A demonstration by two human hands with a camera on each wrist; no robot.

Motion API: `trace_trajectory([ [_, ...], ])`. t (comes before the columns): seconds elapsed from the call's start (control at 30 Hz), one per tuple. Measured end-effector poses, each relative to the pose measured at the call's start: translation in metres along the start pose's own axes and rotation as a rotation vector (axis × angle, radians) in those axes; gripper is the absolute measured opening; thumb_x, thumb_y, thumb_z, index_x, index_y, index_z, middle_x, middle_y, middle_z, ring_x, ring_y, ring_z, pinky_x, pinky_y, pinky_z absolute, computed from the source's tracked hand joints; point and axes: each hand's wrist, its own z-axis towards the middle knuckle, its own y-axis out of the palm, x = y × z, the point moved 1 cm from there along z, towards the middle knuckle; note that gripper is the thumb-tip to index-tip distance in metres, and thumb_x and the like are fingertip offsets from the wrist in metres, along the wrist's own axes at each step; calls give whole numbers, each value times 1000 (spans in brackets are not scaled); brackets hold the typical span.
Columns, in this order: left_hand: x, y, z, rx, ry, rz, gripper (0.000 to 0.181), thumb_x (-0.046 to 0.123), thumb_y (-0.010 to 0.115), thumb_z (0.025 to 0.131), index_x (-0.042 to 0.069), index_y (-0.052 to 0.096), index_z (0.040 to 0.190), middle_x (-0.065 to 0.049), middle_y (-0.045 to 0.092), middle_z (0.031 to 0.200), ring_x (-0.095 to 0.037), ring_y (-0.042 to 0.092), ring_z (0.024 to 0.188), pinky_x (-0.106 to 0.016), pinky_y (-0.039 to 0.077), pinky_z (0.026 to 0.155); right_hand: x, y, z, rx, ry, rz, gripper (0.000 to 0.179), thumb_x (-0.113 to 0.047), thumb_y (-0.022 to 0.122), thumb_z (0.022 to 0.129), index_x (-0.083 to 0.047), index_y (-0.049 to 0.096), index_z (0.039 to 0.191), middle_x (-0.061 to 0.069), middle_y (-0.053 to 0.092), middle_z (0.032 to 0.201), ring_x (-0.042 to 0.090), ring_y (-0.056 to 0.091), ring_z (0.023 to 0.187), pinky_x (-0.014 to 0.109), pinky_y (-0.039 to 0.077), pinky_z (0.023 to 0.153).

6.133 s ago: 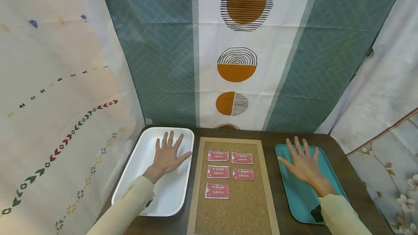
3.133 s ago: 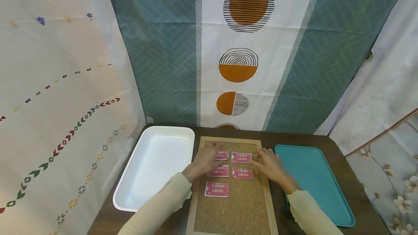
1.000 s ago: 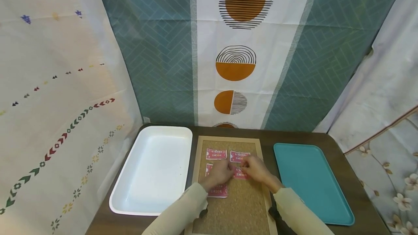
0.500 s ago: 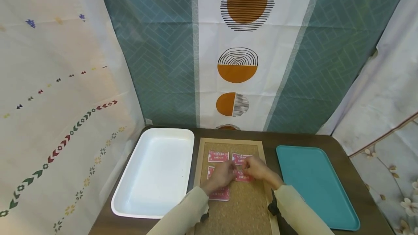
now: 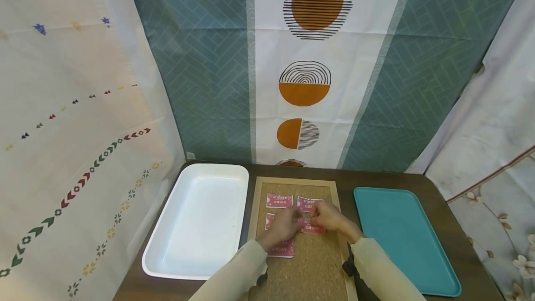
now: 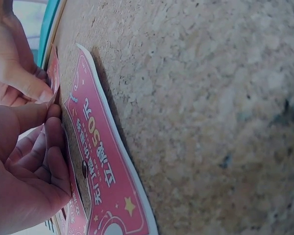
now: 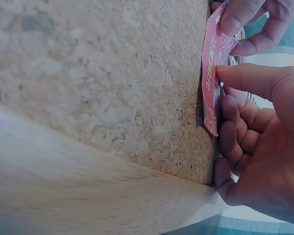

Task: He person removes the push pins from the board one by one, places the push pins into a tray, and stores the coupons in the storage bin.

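On the cork board (image 5: 309, 268), several pink coupons hang by pins. My left hand (image 5: 282, 224) pinches the left end of the second-row right coupon (image 7: 213, 63) between thumb and finger. At the same coupon's upper edge, the thumb and bent fingers of my right hand (image 5: 329, 216) close around a small shiny pushpin (image 7: 221, 84); the fingers partly cover it. In the left wrist view a nearer coupon (image 6: 95, 147) curls off the cork, with a dark round pin (image 6: 84, 169) beside it. My left hand and forearm partly cover the left-column coupons.
A white tray (image 5: 196, 226) stands left of the board and a teal tray (image 5: 409, 240) right of it, all on a dark brown table (image 5: 271, 171). The board has a raised wooden frame (image 5: 292, 180). Patterned cloths (image 5: 209, 59) hang behind and beside the table.
Earlier both hands were spread over the trays, then moved inward onto the board to the second-row right coupon. During the last second they stay there with only slight finger movement.
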Motion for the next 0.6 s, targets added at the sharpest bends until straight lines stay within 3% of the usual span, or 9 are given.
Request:
trace_trajectory([
  [0.3,-1,-1,1,14,9,11,20,12,77,95,6,70,112,2,66,89,-9,60,75,-26,52,63,2,1,1,16,-14,-6,18,-4,83,83,-8,65,81,-1,58,71,12,51,60,26,40,51],
  [0.6,1,0,-2,8,-22,-24,19,12,76,96,6,69,113,3,64,85,-9,60,73,-26,52,62,0,3,0,25,9,-9,19,-5,83,85,-9,64,83,0,57,72,11,50,59,24,38,50],
])
